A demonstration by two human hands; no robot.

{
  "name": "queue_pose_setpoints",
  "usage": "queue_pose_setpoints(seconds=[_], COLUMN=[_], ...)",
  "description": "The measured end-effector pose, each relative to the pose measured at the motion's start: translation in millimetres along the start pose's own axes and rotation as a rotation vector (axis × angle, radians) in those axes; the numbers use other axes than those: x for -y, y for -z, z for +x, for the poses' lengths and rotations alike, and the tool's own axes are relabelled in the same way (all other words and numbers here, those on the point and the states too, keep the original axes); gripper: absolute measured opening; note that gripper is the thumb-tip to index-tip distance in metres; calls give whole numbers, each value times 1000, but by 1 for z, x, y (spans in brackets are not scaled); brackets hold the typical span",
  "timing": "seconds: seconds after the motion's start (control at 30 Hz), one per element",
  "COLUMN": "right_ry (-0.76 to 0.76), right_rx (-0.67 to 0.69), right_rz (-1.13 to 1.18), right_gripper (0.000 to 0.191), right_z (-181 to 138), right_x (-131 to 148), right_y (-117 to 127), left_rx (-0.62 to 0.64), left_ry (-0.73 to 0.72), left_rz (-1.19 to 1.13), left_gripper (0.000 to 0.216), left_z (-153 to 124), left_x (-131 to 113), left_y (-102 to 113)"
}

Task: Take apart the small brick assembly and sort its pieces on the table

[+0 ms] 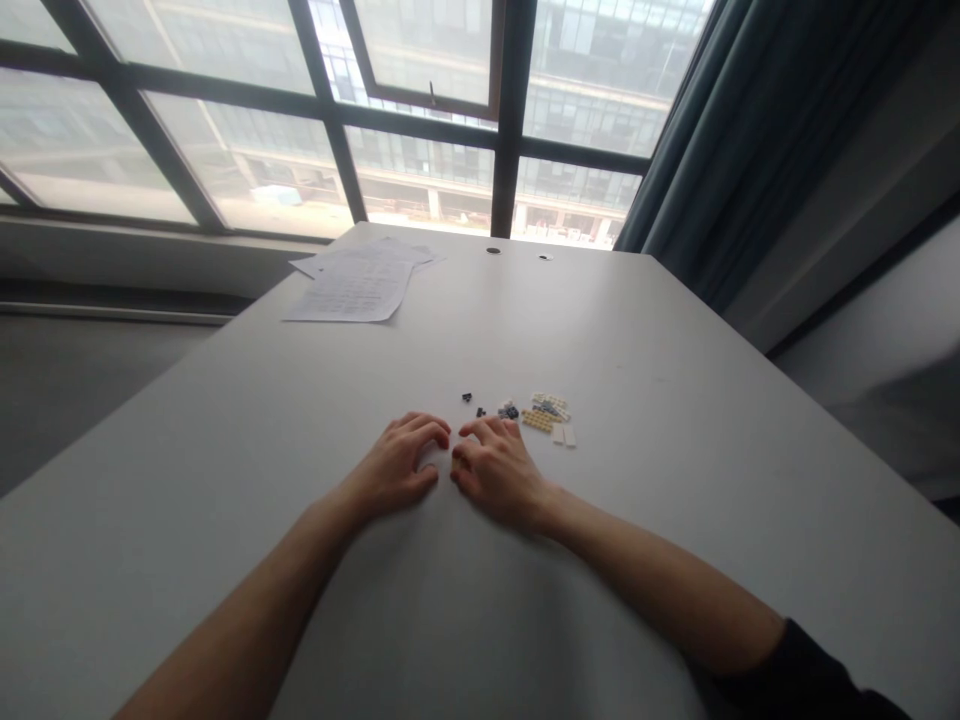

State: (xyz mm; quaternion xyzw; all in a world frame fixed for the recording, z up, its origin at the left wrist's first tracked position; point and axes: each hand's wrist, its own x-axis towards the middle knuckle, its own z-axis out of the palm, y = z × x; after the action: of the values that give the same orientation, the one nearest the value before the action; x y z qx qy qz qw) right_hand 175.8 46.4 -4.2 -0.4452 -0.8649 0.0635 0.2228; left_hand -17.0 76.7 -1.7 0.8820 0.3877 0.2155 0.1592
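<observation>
My left hand rests on the white table, its fingers curved and the thumb apart from them, with nothing visible in the gap. Just beside it, my right hand is closed, thumb and fingertips pressed together; a small light spot shows at the tips, too small to name. Beyond the right hand lie tan building-brick plates, white studded pieces, two smooth pale tiles and a cluster of grey and dark pieces. Two small black pieces lie apart, one of them farther back.
Printed paper sheets overlap at the table's far left. Two round cable holes, one of them dark, sit near the far edge. Windows stand behind, and a blue-grey curtain hangs at the right.
</observation>
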Motion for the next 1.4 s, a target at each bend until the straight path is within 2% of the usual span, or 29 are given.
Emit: queue_pose_setpoints(seconds=[0.13,0.27,0.5,0.8,1.17,1.4], right_ry=[-31,-66,-92,-139,-166,-171], right_rx=[-25,-62,-56,-85,-50,-52], right_rz=[18,20,25,75,97,78], right_gripper=[29,31,32,34,33,28], right_z=[-11,-31,-58,-58,-51,-62], right_x=[-9,-24,-39,-38,-31,-44], right_y=[13,27,31,31,21,29], left_rx=[26,43,4,-9,-56,-67], left_ry=[-25,-39,-71,-95,-109,-53], left_rz=[19,43,32,53,65,62], left_gripper=[24,20,15,17,15,14], left_z=[1,1,3,4,5,11], left_x=[-2,-2,1,0,-6,-27], left_y=[1,0,-7,-9,-14,-28])
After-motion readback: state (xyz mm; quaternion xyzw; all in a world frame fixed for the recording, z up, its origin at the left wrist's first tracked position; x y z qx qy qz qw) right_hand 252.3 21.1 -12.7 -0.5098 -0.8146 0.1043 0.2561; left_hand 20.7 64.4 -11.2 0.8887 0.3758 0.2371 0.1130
